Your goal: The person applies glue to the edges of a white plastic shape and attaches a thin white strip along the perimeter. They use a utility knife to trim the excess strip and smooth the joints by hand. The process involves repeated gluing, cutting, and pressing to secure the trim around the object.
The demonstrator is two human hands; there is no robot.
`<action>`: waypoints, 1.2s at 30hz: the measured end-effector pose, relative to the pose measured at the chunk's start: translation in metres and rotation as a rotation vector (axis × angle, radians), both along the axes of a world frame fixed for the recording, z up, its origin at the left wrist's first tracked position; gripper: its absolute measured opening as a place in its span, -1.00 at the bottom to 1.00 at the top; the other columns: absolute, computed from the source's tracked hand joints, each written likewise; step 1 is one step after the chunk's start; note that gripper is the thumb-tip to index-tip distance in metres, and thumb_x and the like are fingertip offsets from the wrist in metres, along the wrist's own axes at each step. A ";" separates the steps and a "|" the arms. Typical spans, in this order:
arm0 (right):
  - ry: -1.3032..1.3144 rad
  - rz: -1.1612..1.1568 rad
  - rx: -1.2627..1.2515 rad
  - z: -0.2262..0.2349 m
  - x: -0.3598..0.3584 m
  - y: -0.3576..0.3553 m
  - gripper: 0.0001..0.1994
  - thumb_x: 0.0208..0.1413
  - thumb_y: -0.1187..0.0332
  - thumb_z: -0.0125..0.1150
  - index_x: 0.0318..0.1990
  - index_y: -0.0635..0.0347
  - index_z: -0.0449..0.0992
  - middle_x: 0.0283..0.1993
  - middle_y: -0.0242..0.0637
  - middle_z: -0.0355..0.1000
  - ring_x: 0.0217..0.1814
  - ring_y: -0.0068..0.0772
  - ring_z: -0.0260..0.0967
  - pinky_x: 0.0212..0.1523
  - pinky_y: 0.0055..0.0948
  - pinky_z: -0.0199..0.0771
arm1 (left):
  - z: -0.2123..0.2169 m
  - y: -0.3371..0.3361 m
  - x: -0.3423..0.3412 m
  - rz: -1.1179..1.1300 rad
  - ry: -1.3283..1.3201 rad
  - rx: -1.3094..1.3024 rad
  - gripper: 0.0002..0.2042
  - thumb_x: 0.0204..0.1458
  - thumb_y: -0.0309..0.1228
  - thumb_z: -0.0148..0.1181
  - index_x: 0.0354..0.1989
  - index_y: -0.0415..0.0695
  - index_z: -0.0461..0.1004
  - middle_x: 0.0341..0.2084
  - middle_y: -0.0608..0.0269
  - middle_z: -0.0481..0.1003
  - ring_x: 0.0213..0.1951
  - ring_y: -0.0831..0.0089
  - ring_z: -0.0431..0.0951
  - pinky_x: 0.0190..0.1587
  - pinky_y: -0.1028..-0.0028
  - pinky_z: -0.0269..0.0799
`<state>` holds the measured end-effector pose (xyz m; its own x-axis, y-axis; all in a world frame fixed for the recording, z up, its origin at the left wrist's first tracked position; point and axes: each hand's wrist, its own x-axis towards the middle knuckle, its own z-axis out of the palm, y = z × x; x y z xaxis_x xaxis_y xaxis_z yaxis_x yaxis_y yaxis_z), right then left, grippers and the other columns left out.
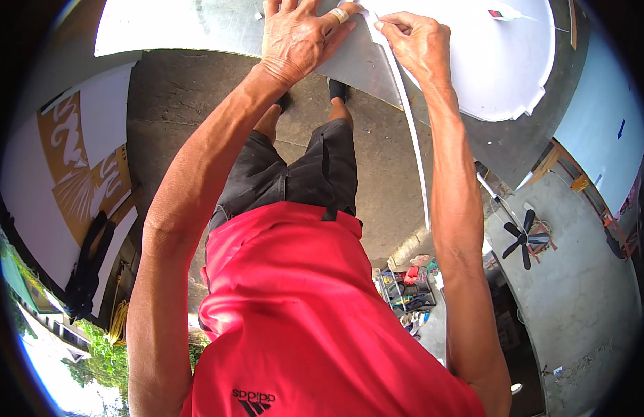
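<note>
My left hand [301, 35] lies flat with its fingers spread on a grey metal sheet [357, 66] at the top of the view, pressing it down; one finger wears a pale band. Just to the right, my right hand [416, 43] pinches the upper end of a long, thin white strip [414, 132]. The strip runs along the sheet's edge and hangs down past my right forearm. A white covering [489, 62] spreads over the sheet to the right of the strip.
A small red and black tool [499, 12] lies on the white surface. A brown and white cut-out panel [78, 160] leans at the left. On the right are a black fan [524, 236], a pale panel [600, 125] and tool clutter [405, 292]. Below is concrete floor [176, 90].
</note>
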<state>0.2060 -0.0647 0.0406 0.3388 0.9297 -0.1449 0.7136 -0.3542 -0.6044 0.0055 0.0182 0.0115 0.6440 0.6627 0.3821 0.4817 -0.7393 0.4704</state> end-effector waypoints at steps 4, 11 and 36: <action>-0.022 0.003 0.037 -0.004 -0.001 -0.001 -0.81 0.12 0.27 0.47 -0.21 0.19 0.76 -0.42 -0.31 0.68 -0.38 -0.58 0.62 -0.29 -0.51 0.63 | 0.001 0.000 0.000 0.006 0.009 0.006 -0.71 0.14 -0.22 0.27 0.05 0.16 0.61 0.11 0.03 0.45 0.14 -0.06 0.40 0.10 -0.06 0.27; 0.086 -0.080 -0.021 -0.001 -0.003 0.000 -0.82 0.12 0.30 0.49 -0.22 0.20 0.76 -0.47 -0.38 0.64 -0.46 -0.64 0.54 -0.38 -0.56 0.57 | 0.001 0.000 0.000 0.015 0.026 0.009 -0.72 0.15 -0.20 0.26 0.05 0.18 0.61 0.11 0.06 0.45 0.15 -0.03 0.40 0.09 -0.04 0.27; 0.200 -0.107 -0.086 0.009 -0.003 0.003 -0.82 0.12 0.33 0.48 -0.21 0.24 0.76 -0.44 -0.34 0.63 -0.46 -0.63 0.52 -0.36 -0.56 0.58 | 0.002 0.002 0.000 0.000 -0.021 0.010 -0.76 0.17 -0.21 0.25 0.00 0.14 0.59 0.04 0.15 0.47 0.12 0.03 0.42 0.07 -0.01 0.30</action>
<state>0.2034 -0.0616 0.0497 0.3916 0.8713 -0.2959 0.5381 -0.4777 -0.6945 0.0059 0.0206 0.0135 0.6356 0.6588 0.4024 0.4717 -0.7441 0.4731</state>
